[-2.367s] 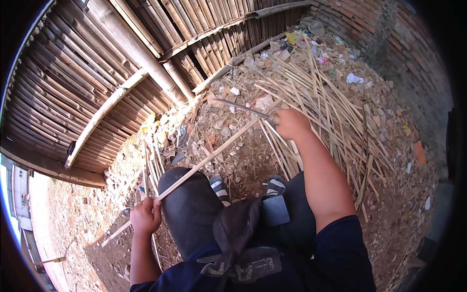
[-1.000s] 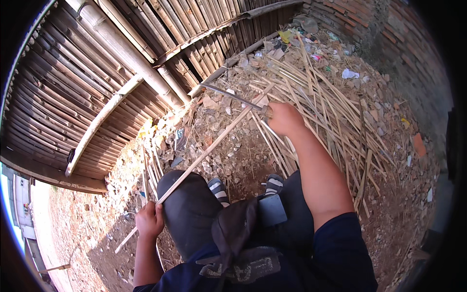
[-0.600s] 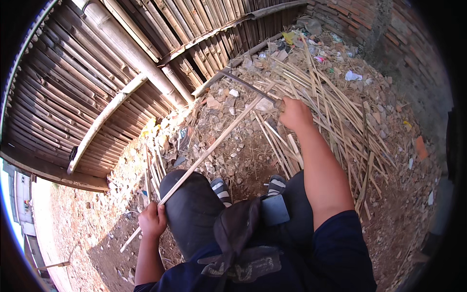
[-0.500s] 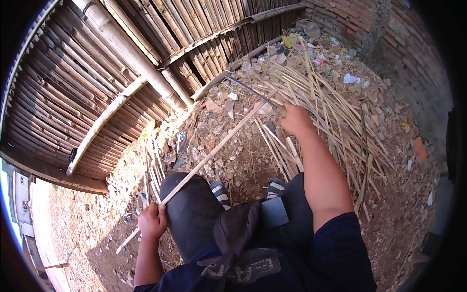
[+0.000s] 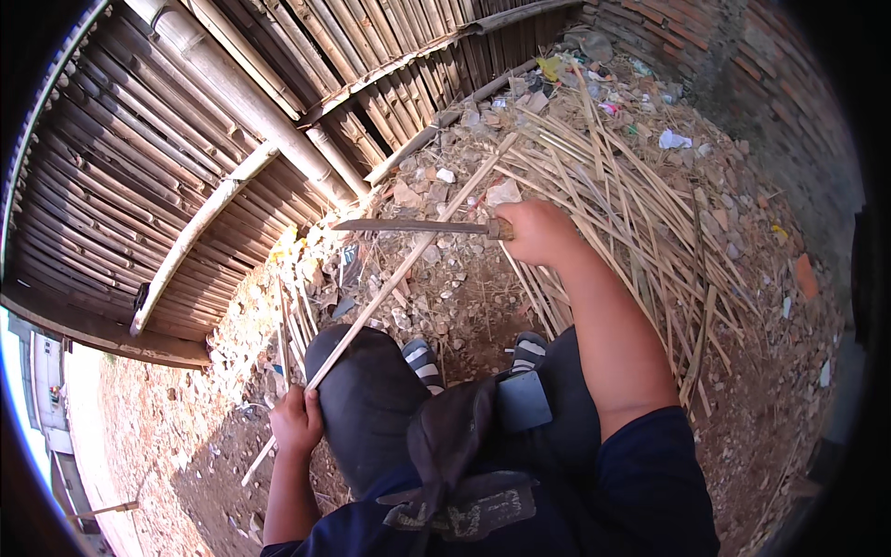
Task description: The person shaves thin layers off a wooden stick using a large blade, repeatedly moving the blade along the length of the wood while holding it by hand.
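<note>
My left hand (image 5: 297,420) is closed round the lower part of a long, pale bamboo strip (image 5: 388,290). The strip slants up and to the right, passing over my left knee. In my right hand (image 5: 536,232) is the handle of a long-bladed knife (image 5: 413,226), its dark blade pointing left. The blade crosses the strip's upper part; whether the two touch, I cannot tell. My fingers hide most of the knife's handle.
A heap of split bamboo strips (image 5: 640,223) lies to the right on rubble-strewn ground. A few more strips (image 5: 295,320) stand beside my left knee. A bamboo slat wall (image 5: 186,204) rises at left, a brick wall (image 5: 770,93) at far right. A dark flat rectangular object (image 5: 523,403) rests on my lap.
The knife has swung from pointing up and left to lying nearly level across the strip. My right hand has come slightly nearer and left; the strip has shifted a little.
</note>
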Demonstrator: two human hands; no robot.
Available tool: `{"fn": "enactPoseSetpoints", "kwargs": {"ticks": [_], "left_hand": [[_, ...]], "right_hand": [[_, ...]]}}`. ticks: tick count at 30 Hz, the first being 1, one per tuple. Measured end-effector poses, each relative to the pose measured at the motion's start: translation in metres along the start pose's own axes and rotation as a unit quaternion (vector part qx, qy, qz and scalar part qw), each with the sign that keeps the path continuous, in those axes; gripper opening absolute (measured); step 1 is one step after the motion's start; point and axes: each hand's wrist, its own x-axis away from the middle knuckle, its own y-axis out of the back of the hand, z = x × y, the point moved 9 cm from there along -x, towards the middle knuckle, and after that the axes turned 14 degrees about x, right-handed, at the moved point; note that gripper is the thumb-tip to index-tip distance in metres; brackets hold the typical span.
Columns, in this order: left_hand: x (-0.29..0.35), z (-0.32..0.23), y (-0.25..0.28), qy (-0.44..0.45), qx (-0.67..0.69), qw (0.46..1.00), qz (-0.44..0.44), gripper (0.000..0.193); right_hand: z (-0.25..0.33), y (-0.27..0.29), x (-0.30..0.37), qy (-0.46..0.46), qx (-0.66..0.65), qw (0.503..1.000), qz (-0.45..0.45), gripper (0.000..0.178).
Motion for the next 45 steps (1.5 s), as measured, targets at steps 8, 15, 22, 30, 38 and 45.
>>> {"fn": "enactPoseSetpoints", "kwargs": {"ticks": [8, 15, 22, 30, 38, 45], "left_hand": [[-0.013, -0.025, 0.004, -0.041, -0.019, 0.999, -0.006, 0.035], [-0.01, -0.021, 0.002, -0.017, -0.012, 1.0, -0.013, 0.035], [-0.009, -0.016, 0.002, -0.016, -0.005, 1.0, -0.017, 0.034], [-0.02, -0.028, 0.001, -0.047, -0.015, 0.999, -0.011, 0.033], [-0.015, -0.022, 0.006, -0.023, -0.008, 1.0, 0.008, 0.034], [-0.007, -0.015, 0.02, -0.036, -0.027, 0.999, 0.011, 0.033]], "right_hand": [[-0.087, 0.003, 0.017, -0.28, -0.037, 0.957, -0.061, 0.044], [-0.017, 0.012, 0.003, -0.118, -0.052, 0.99, -0.051, 0.043], [-0.004, 0.01, 0.001, -0.022, 0.011, 0.999, 0.029, 0.032], [-0.079, 0.02, 0.022, -0.261, 0.007, 0.964, -0.053, 0.041], [0.018, -0.003, -0.001, -0.019, 0.023, 0.999, 0.023, 0.026], [-0.099, -0.027, 0.013, -0.253, -0.096, 0.961, -0.059, 0.036]]}}
